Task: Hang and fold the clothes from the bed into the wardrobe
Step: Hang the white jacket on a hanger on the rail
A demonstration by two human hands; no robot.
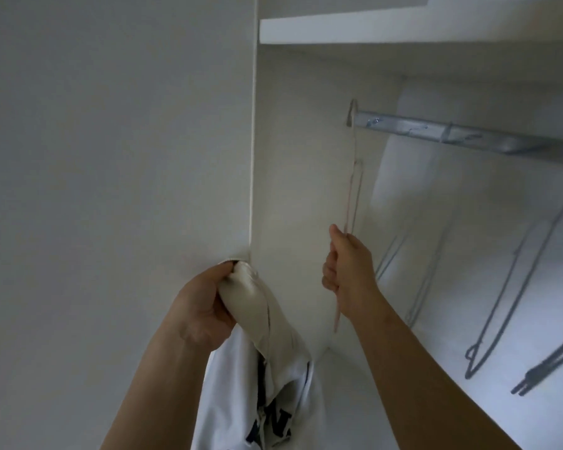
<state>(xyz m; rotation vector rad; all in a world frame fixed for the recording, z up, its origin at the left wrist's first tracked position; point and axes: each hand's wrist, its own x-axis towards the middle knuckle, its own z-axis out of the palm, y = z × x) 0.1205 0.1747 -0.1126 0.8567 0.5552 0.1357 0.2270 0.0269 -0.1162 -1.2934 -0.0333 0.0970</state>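
Hidden or unclear: we cannot see the bed, and the lower part of the white garment [260,378] runs off the bottom edge. Its dark lettering [273,423] is folded into the cloth; we make out an "N" and nothing more we can read. The pale hanger [351,196] is thin and faint against the white wardrobe side panel [293,177]; its hook sits at the near end of the metal rail [468,131], though whether it rests fully on the rail we cannot tell. The rail is cut off at the right edge.

Hands: our left hand [202,306] has its grip closed around the bunched upper end of the white garment, held up just beside the front edge of the side panel, the rest hanging down between our forearms. Our right hand [348,267] is inside the wardrobe, grip closed around the lower part of the pale hanger, whose lower end shows below the fist.

Surroundings: a white shelf [338,27] spans the wardrobe above the rail. Several empty grey wire hangers [507,306] hang further right along the rail, well apart from our right hand. A plain white wall [111,157] fills the left side.
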